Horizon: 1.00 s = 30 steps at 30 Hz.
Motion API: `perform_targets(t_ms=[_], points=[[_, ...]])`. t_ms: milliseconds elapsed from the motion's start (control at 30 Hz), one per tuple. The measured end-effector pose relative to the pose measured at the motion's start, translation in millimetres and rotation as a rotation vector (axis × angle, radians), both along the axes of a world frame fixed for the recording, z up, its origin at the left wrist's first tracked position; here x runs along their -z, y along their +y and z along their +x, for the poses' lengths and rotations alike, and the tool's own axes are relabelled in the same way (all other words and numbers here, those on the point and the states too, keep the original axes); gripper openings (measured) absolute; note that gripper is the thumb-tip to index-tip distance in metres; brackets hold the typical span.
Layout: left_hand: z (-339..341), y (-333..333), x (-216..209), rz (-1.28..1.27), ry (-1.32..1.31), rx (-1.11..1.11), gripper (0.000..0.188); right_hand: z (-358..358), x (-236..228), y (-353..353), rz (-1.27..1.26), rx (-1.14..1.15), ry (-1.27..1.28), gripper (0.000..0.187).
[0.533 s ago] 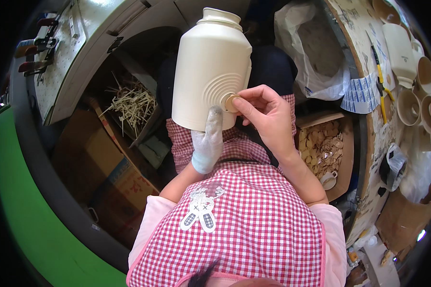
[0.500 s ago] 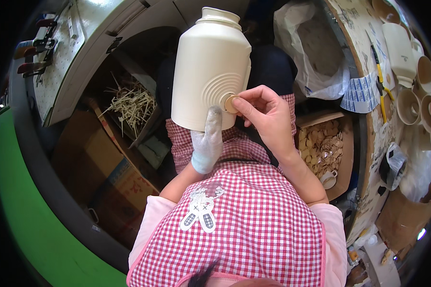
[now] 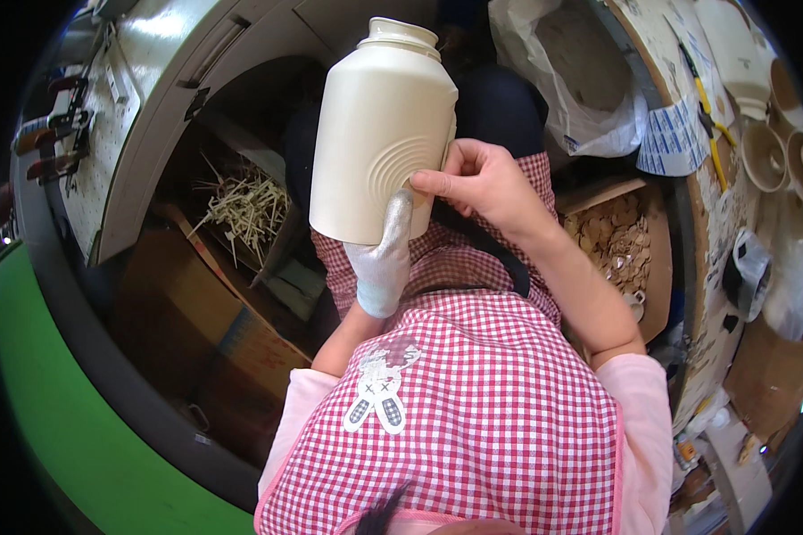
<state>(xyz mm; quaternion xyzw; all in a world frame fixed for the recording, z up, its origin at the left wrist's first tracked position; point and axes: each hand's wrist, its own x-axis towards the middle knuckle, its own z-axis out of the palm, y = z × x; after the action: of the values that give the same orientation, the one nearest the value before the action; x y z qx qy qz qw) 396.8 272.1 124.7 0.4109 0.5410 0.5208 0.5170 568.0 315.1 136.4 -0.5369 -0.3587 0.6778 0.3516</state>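
Right hand (image 3: 491,185) has shifted inward, seemingly pressing the jug (image 3: 379,116), its fingers' grip unclear; left hand (image 3: 385,254) clasps it, steadiness likely needed.

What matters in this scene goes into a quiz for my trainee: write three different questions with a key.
1. Multiple choice: which hand wears the pale glove?
A) left B) right C) both
2. True or false: the box of small flat pieces is on the person's right.
3. Short answer: where on the cream container is the thumb of the right hand?

Key: 1. A, the left hand; 2. True; 3. Beside the curved ridges.
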Motion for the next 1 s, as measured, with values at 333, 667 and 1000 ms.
perform_targets(t_ms=[333,667,1000], points=[[-19,15,-11,0.08,0.02,0.043,0.04,-19,5,11,-0.016,0.077,0.062,0.058],[-40,16,20,0.279,0.191,0.028,0.039,-29,9,19,0.092,0.106,-0.025,0.061],[-30,13,-4,0.102,-0.145,0.004,0.046,-26,-6,16,0.293,0.013,-0.362,0.066]])
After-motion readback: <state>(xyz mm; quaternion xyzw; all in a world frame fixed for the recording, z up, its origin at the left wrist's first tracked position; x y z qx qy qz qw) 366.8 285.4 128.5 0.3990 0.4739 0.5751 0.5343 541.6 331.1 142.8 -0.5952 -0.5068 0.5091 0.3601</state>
